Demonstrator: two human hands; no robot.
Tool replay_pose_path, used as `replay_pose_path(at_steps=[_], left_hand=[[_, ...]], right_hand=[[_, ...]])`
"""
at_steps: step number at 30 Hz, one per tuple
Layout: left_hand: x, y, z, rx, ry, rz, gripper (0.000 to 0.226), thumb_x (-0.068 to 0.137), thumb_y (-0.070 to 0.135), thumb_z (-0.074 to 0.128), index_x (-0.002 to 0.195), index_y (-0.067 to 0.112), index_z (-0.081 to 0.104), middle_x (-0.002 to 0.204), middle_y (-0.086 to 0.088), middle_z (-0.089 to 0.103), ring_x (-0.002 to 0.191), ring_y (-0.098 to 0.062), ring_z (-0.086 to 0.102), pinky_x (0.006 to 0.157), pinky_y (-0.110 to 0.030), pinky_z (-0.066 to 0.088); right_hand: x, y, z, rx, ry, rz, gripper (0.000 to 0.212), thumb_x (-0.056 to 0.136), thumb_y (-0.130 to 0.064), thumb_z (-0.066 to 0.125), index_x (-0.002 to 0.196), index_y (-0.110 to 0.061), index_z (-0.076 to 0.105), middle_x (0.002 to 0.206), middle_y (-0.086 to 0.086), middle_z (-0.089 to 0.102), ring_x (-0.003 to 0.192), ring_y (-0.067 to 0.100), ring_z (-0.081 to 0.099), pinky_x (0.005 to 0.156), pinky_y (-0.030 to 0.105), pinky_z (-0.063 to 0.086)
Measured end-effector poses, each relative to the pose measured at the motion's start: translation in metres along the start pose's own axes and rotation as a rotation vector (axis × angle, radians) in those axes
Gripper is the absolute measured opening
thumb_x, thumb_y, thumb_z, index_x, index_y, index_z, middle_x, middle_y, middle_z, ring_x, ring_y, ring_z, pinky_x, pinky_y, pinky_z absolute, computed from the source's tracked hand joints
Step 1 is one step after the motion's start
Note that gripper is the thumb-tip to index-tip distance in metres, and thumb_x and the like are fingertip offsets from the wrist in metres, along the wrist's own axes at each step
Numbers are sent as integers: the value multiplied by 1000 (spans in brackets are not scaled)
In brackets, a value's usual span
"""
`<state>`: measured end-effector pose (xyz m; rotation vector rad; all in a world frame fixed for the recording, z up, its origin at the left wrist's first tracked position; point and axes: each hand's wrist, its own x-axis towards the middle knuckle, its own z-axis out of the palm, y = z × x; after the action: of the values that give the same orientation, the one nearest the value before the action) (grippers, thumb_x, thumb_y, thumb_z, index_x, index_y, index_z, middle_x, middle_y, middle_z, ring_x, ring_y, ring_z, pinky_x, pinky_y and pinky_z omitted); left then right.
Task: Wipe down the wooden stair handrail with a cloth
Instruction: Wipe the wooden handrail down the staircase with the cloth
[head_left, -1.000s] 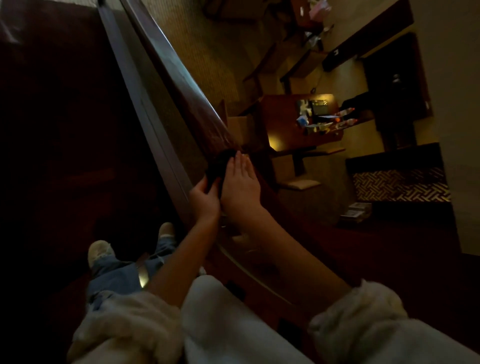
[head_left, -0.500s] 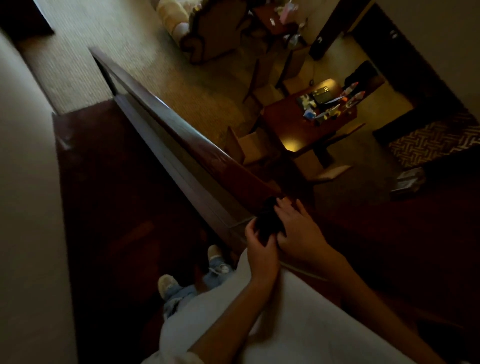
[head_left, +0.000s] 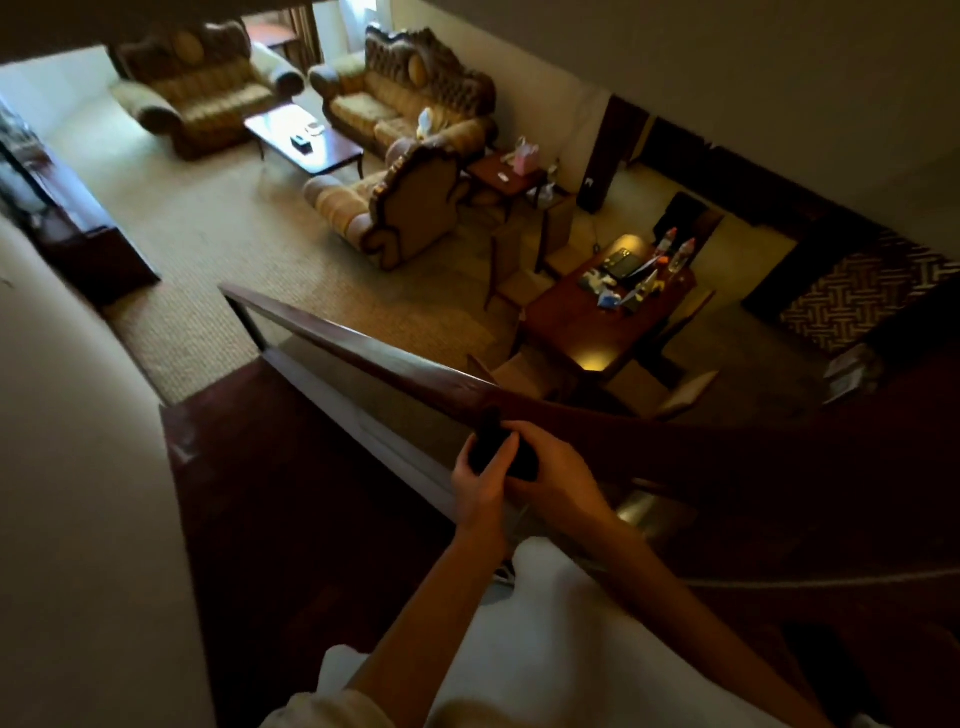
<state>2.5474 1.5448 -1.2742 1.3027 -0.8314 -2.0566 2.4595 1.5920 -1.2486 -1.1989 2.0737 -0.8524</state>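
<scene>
Gripping a dark cloth (head_left: 493, 447) together, the left hand (head_left: 480, 486) and right hand (head_left: 558, 475) press it against the wooden handrail (head_left: 363, 348). Wiping looks underway; next, slide the cloth down the sloping rail toward its lower end.

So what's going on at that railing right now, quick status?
Left hand and right hand both gripping dark cloth. Cloth pressed on wooden handrail. Nothing blocking the rail.

Ornate gold-striped sofas (head_left: 400, 98) around dark wooden coffee counter (head_left: 306, 140); cluttered reddish wooden counter (head_left: 587, 322) right; beige carpet floor (head_left: 208, 249).
</scene>
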Motion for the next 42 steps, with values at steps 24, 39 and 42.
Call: replay_pose_path(at_steps=[24, 39, 42], left_hand=[[142, -15, 85, 833, -890, 638, 49, 92, 15, 60, 136, 26, 43, 120, 21, 55, 112, 9, 54, 91, -10, 44], [126, -26, 129, 913, -1413, 839, 73, 93, 29, 58, 151, 27, 15, 156, 6, 24, 143, -4, 23, 114, -21, 26], [132, -30, 125, 1085, -1501, 782, 77, 92, 38, 59, 152, 30, 11, 156, 10, 20, 143, -5, 21, 116, -33, 27]], right_hand=[[62, 90, -63, -298, 797, 197, 42, 90, -33, 59, 127, -19, 44, 122, 1, 53, 97, 25, 61, 73, 31, 46], [14, 81, -16, -189, 1954, 189, 46, 86, -7, 35, 129, -19, 46, 135, 10, 36, 124, 20, 36, 99, 17, 36], [14, 87, -10, -154, 2097, 269, 44, 87, 0, 36, 123, -20, 53, 139, 9, 29, 128, 25, 36, 102, 35, 42]])
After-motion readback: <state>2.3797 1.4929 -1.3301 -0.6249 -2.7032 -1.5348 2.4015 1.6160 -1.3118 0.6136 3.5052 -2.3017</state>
